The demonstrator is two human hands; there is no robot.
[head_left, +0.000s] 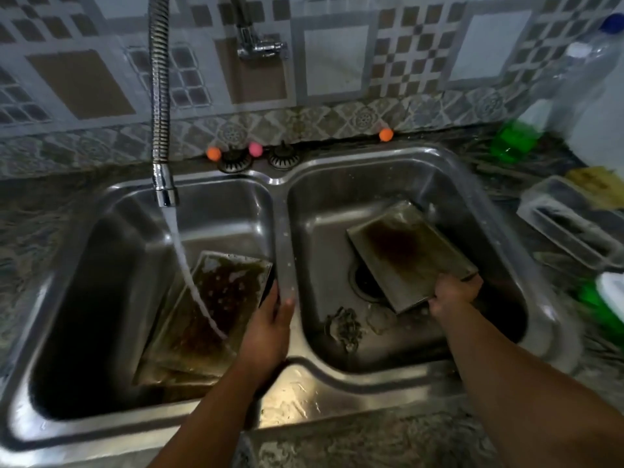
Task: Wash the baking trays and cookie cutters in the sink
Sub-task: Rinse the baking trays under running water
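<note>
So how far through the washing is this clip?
Early. Nothing looks clean yet. In hand: the left hand holds a stained tray under running water in the left basin; the right hand grips a second browned tray in the right basin. Left: scrubbing both trays, plus the cutters.

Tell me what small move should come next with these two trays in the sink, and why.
Probably tilt the left tray so the water stream sweeps across its brown residue. The left hand already grips its right edge, and water lands on it. The right hand holds the right tray, stained too, away from the water; it can wait.
</note>
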